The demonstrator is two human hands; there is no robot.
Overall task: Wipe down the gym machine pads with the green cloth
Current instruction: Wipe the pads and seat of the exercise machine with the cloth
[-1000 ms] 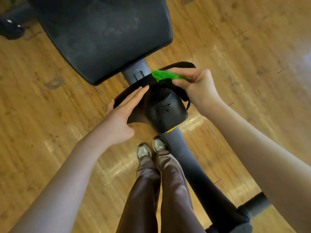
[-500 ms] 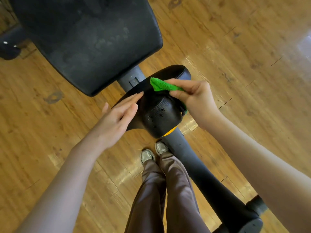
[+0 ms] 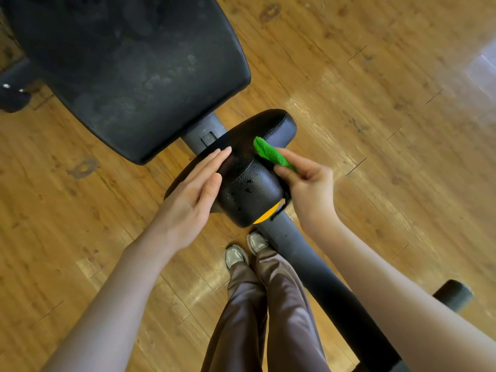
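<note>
The small black roller pad [image 3: 249,183] is serving as the landmark here, sitting on top of the dark grey frame post [image 3: 308,264] with a sliver of orange end cap [image 3: 264,216] showing at its near edge. The right hand [image 3: 308,189] is sitting against the pad's right side, its grip pinching the green cloth [image 3: 271,154] between thumb and curled fingers, and the cloth's free end is lying on the pad's upper right surface. The left hand [image 3: 193,194] is resting flat against the pad's left side, its fingers straight and pressed together, gripping nothing. Small droplets are glistening on the pad's near face (whether water or cleaner cannot be told). Beyond the pad, toward the upper left, the large black seat pad [image 3: 128,71] is showing pale smudges on its surface. Below the pad, two grey shoes [image 3: 245,251] and brown trousers [image 3: 268,318] are standing on the wooden floor [image 3: 375,116], just left of the frame post.
</note>
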